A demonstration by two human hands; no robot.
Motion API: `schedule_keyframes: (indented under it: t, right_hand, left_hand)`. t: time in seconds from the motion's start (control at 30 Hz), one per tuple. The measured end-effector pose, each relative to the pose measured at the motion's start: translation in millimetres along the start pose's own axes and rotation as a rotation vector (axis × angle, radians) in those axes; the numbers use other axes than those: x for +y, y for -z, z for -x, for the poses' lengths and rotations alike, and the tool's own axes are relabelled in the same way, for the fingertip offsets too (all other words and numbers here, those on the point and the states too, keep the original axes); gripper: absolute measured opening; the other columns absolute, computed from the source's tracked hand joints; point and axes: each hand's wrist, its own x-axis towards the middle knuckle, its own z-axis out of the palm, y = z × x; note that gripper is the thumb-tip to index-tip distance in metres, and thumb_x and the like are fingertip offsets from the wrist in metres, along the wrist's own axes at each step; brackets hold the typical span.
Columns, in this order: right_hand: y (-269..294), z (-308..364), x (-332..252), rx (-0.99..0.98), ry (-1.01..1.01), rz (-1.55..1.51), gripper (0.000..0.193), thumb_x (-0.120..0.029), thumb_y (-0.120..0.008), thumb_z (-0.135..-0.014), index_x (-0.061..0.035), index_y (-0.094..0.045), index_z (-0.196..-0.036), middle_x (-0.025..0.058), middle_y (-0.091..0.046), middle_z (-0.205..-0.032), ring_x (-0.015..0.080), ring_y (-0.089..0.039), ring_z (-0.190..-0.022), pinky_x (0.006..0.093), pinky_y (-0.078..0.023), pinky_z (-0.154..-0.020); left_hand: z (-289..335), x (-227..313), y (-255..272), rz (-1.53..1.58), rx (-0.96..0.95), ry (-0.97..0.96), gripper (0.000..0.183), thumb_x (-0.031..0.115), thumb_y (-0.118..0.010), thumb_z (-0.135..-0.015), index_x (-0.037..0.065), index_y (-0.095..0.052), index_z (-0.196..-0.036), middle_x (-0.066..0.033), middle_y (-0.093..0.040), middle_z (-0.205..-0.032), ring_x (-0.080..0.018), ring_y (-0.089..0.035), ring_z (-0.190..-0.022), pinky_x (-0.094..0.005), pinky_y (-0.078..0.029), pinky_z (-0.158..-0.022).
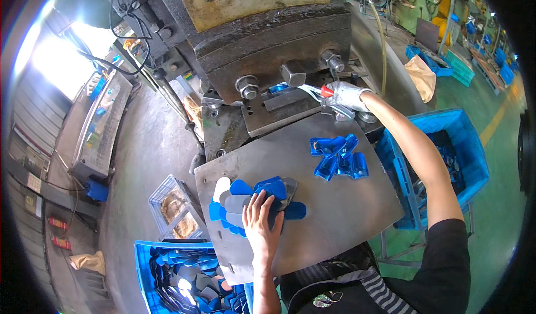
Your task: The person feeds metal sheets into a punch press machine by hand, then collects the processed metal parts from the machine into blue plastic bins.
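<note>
My left hand (259, 219) is bare and lies with fingers outstretched on a pile of flat, rounded blue and grey metal blanks (234, 202). My right hand (349, 97), in a whitish glove, is closed around red-handled pliers (328, 91). The jaws of the pliers reach toward the gap under the press's upper tool (293, 73). A blue piece (277, 88) shows in that gap above the lower die (290, 103); whether the jaws touch it I cannot tell. Several bent, shiny blue parts (338, 157) lie on the metal table (312, 224), below my right wrist.
The heavy press (268, 46) with large bolts stands ahead. A blue bin of blanks (146, 269) sits at lower left, beside a grey-blue crate (162, 202). Another blue bin (469, 146), holding parts, stands under my right arm. A thin hose (383, 46) hangs at the press's right side.
</note>
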Motion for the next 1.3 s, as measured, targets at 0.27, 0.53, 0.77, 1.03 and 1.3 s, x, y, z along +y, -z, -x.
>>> schedule_keyframes:
  t: [0.27,0.53,0.77,1.03,1.3]
  right_hand:
    - [1.5,1.2,-0.8,-0.011,-0.08,0.065,0.013,-0.02,-0.06,-0.085,-0.0079,-0.056,-0.088,-0.0013,-0.047,-0.06,0.0091,-0.048,-0.048,0.0267,-0.043,-0.042]
    - [-6.1,62.7,0.2,-0.095,-0.002,-0.207,0.022,-0.026,-0.06,-0.088,-0.0057,-0.055,-0.095,0.0028,-0.05,-0.059,0.0116,-0.053,-0.047,0.0262,-0.045,-0.04]
    - [-24.2,172.3,34.5,-0.21,0.095,-0.115,0.031,-0.021,-0.06,-0.088,-0.0038,-0.052,-0.113,0.006,-0.06,-0.074,0.0143,-0.061,-0.061,0.0286,-0.052,-0.055]
    - [-85.5,219.6,65.9,-0.27,-0.036,-0.654,0.025,-0.013,-0.062,-0.082,0.0045,-0.053,-0.097,0.0144,-0.063,-0.076,0.0214,-0.064,-0.066,0.0307,-0.053,-0.06]
    - [-95.7,221.0,51.0,-0.25,-0.054,-0.592,0.017,-0.007,-0.058,-0.085,0.004,-0.055,-0.097,0.0117,-0.064,-0.076,0.0182,-0.064,-0.067,0.029,-0.051,-0.062]
  left_hand:
    - [0.3,3.4,0.3,0.006,-0.005,-0.005,0.04,0.02,-0.066,-0.08,0.011,-0.056,-0.118,-0.0103,-0.05,-0.129,-0.0294,-0.043,-0.124,-0.0466,-0.027,-0.106]
    - [4.7,0.6,3.2,-0.003,0.026,-0.009,0.037,0.016,-0.067,-0.078,0.01,-0.059,-0.113,-0.0085,-0.055,-0.124,-0.0282,-0.047,-0.12,-0.0463,-0.028,-0.105]
    - [-22.6,-9.3,34.1,0.112,0.21,0.176,0.024,0.008,-0.068,-0.075,0.008,-0.065,-0.098,-0.0097,-0.066,-0.095,-0.0283,-0.062,-0.095,-0.0369,-0.044,-0.089]
    - [-42.2,-11.8,32.9,-0.08,-0.218,-0.037,0.064,0.027,-0.078,-0.065,0.012,-0.053,-0.122,-0.0111,-0.054,-0.124,-0.0275,-0.045,-0.122,-0.0413,-0.032,-0.104]
    - [-35.4,-9.0,29.8,-0.226,-0.269,-0.131,0.057,0.033,-0.074,-0.07,0.005,-0.057,-0.117,-0.0138,-0.058,-0.12,-0.0272,-0.05,-0.119,-0.0401,-0.034,-0.103]
